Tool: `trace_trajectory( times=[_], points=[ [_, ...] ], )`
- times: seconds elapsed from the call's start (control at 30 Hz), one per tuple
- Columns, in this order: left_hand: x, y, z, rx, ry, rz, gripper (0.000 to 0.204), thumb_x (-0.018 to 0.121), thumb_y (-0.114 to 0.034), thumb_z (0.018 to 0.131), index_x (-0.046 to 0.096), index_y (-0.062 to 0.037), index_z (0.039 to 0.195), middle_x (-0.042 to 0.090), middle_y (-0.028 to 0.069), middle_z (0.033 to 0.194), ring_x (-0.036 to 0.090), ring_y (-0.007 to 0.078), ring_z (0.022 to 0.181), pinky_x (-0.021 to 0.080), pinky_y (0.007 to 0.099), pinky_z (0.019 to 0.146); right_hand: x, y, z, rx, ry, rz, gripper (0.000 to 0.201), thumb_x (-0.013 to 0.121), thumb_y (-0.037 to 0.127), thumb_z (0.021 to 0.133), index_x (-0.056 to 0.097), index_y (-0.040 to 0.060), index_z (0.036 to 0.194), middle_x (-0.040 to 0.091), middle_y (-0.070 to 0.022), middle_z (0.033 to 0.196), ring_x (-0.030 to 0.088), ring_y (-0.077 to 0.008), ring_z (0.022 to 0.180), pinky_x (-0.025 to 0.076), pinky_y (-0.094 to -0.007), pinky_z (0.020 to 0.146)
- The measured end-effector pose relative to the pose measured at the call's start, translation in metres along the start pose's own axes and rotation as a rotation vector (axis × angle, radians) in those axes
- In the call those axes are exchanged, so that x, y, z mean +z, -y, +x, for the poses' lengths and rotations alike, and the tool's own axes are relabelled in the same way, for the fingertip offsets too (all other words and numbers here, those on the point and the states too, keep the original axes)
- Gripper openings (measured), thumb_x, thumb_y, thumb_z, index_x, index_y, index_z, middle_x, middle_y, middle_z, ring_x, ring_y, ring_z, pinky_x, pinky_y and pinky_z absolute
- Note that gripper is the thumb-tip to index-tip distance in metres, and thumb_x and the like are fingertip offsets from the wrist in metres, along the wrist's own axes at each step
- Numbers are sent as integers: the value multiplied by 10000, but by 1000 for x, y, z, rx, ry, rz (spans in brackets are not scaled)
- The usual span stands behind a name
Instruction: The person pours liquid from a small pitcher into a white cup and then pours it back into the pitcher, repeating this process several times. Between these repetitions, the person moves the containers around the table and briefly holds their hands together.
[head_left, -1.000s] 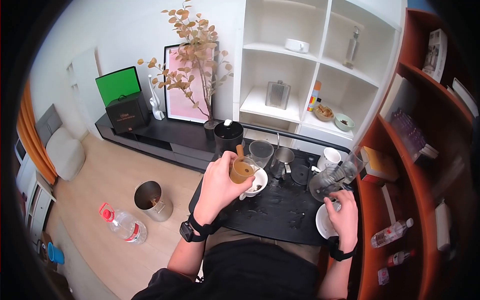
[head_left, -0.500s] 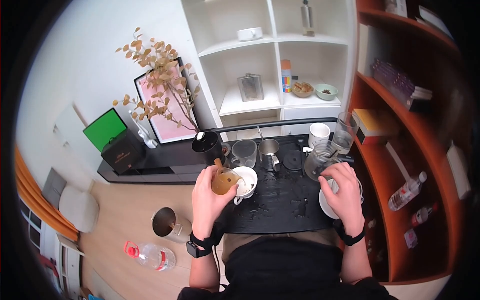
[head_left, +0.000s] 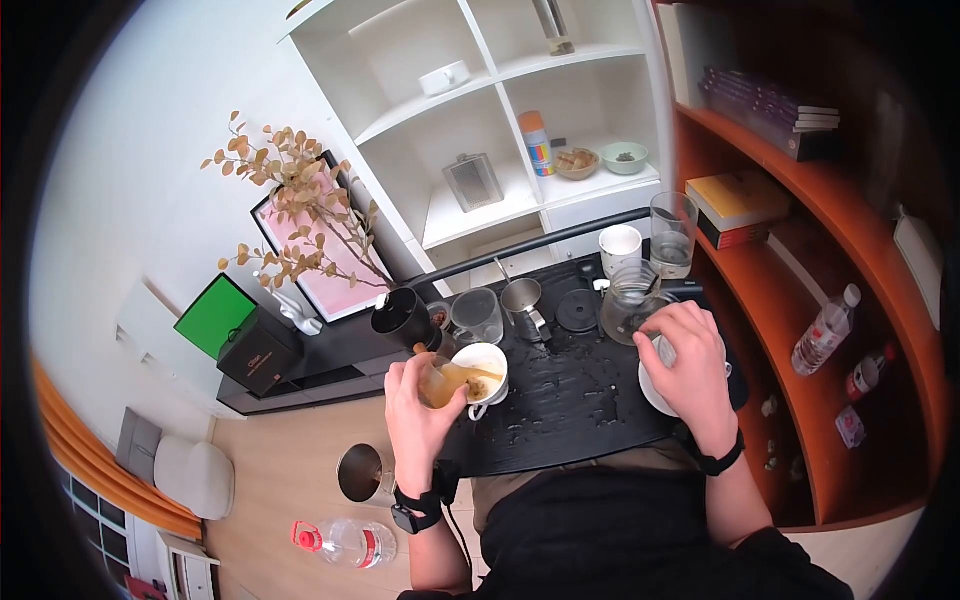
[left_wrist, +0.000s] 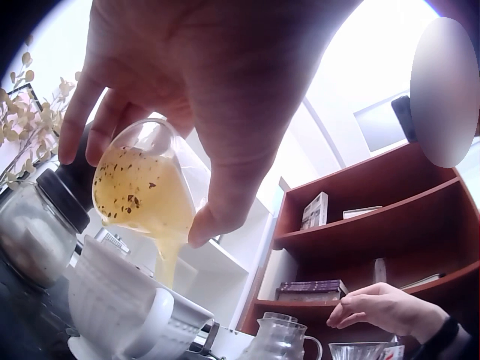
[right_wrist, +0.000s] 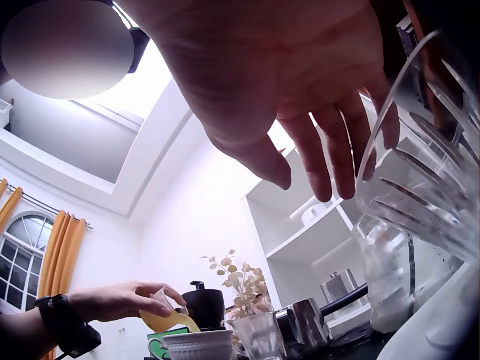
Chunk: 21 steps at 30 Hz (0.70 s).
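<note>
My left hand (head_left: 412, 405) grips a small glass pitcher (left_wrist: 139, 180) with a wooden handle, tipped over a white cup (left_wrist: 112, 300). Yellow-brown liquid with dark specks runs from its lip in a stream (left_wrist: 166, 259) into the cup. On the right side of the black table, my right hand (head_left: 690, 365) hovers over a white saucer (head_left: 652, 392), fingers loosely bent and holding nothing. A ribbed clear glass (right_wrist: 427, 165) stands below and beside those fingers in the right wrist view. Just behind that hand is a glass jug (head_left: 628, 305).
Along the back of the wet black table (head_left: 560, 420) stand a black canister (head_left: 402, 318), a glass cup (head_left: 477, 318), a metal pitcher (head_left: 523, 303), a white mug (head_left: 620, 250) and a tall glass (head_left: 673, 235). A brown bookshelf (head_left: 780, 300) borders the right side.
My left hand has tipped the pitcher further over the white cup, and liquid now streams out. My right hand stays over the saucer. The head view has swung and tilted.
</note>
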<state>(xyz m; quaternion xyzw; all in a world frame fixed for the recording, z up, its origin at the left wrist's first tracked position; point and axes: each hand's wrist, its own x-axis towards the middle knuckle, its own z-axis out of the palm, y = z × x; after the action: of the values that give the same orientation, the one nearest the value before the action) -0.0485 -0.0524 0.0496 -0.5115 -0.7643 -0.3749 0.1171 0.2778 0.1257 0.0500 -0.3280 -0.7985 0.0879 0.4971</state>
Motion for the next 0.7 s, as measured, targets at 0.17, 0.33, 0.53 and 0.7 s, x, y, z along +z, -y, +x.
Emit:
trace_trajectory(
  times=[0.17,0.33,0.53,0.7],
  points=[
    [-3,-4,0,-44,13,-40,618,973,-188,808,742,-78,1371,632,126,1195,676,334,1111,586,462,999,0,3,0,2,6,33,123,864,121,960,799,16,966,753,-96,1001,695,-330,1023,524,-450,956],
    [-7,-6,5,11,45,17,676,999,-134,770,757,-73,1398,620,136,1240,625,353,1213,552,481,1058,1,5,0,-21,8,64,113,862,107,962,799,13,968,758,-95,990,702,-326,1015,525,-447,958],
    [-13,-16,13,206,64,208,734,966,-24,728,756,-113,1426,640,127,1344,607,363,1293,477,481,1135,1,5,-1,-40,15,90,110,860,97,962,799,7,983,764,-99,993,708,-323,1003,523,-441,961],
    [-9,-11,14,280,61,263,772,928,27,703,753,-143,1435,646,109,1420,590,359,1376,448,484,1168,0,5,-2,-39,20,98,115,859,90,959,800,5,1009,761,-106,990,707,-327,1001,523,-441,963]
  ],
)
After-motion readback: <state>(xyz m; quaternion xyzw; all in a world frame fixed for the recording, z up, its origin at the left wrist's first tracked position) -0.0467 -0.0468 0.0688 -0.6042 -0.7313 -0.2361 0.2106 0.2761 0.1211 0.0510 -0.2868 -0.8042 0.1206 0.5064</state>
